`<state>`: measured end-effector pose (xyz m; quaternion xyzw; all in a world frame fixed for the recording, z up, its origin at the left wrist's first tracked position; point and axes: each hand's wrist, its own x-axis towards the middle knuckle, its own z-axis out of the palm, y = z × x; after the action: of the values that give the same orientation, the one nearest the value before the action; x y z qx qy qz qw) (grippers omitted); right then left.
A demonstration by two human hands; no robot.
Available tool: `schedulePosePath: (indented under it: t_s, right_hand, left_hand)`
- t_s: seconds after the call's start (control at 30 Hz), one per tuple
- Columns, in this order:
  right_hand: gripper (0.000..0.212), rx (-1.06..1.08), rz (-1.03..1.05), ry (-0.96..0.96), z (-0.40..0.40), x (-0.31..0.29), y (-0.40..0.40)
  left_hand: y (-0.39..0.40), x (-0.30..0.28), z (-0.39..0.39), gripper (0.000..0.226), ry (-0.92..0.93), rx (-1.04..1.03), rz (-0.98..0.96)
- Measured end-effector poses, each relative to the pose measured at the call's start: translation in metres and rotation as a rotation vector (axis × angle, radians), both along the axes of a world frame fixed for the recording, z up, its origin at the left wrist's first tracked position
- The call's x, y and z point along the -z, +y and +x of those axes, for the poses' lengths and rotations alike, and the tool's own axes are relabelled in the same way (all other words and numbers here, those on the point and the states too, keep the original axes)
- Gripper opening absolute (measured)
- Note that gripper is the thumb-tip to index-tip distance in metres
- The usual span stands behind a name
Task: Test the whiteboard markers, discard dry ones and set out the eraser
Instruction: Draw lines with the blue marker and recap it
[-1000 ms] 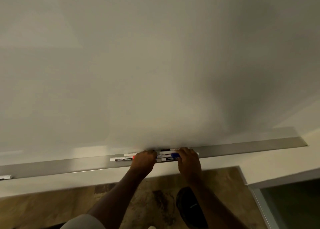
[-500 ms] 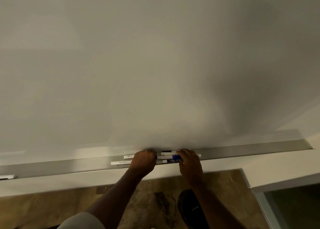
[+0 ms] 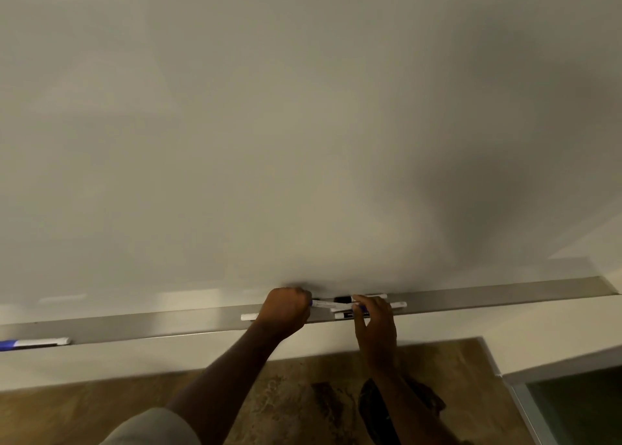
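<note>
Left hand (image 3: 286, 311) fisted over a white marker (image 3: 328, 304) on the whiteboard tray (image 3: 505, 298), barrel running toward the right hand (image 3: 375, 323). Right hand pinches that marker's blue end; more markers (image 3: 350, 315) lie just under its fingers.

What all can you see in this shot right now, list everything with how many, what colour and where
whiteboard: one, white, fills the upper view
marker tray: one, grey metal, along the board's bottom edge
markers in the cluster: several, exact count unclear, white barrels with black and blue parts, on the tray between and under the hands
lone marker: one, white with a blue end, far left on the tray
floor: brown mottled, below the wall
shoe: one, dark, on the floor under the right arm
left hand: one, curled round a marker end at the cluster
right hand: one, fingers pinching markers on the tray
</note>
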<state>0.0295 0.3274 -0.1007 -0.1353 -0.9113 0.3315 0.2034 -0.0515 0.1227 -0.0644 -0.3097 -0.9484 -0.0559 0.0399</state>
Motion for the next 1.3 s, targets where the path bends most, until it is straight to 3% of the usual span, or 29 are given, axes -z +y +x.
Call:
schedulePosePath:
  t_s: [0.1,0.2,0.3,0.43,0.63,0.8,0.87,1.0,1.3]
  right_hand:
    - [0.019,0.165,-0.26,-0.065,0.004,-0.02,-0.026]
    - [0.04,0.283,-0.582,-0.205,0.0,-0.053,-0.043]
    - [0.041,0.334,-0.944,-0.359,-0.003,-0.094,-0.049]
    - [0.032,0.238,-1.23,-0.157,-0.002,-0.155,-0.049]
    - [0.017,0.022,-1.236,0.227,-0.008,-0.251,-0.067]
    - [0.021,-0.115,-1.242,0.42,-0.011,-0.327,-0.086]
    - [0.022,-0.166,-1.256,0.488,-0.013,-0.358,-0.094]
    - [0.026,-0.282,-1.305,0.577,-0.013,-0.419,-0.114]
    - [0.035,-0.498,-1.344,0.64,-0.004,-0.5,-0.161]
  left_hand:
    - [-0.007,-0.008,0.003,0.013,-0.026,-0.015,0.074]
    - [-0.011,-0.026,0.011,0.025,-0.025,-0.038,0.187]
    - [-0.01,-0.062,0.021,0.02,-0.014,-0.032,0.312]
    - [-0.008,-0.123,0.03,0.018,0.085,0.0,0.481]
    - [-0.018,-0.216,0.031,0.022,0.14,0.118,0.615]
    - [-0.041,-0.291,0.028,0.029,0.232,0.232,0.687]
    - [-0.051,-0.32,0.029,0.038,0.176,0.301,0.758]
    - [-0.063,-0.372,0.036,0.057,-0.002,0.492,0.995]
    - [-0.068,-0.439,0.042,0.035,0.148,0.619,1.392]
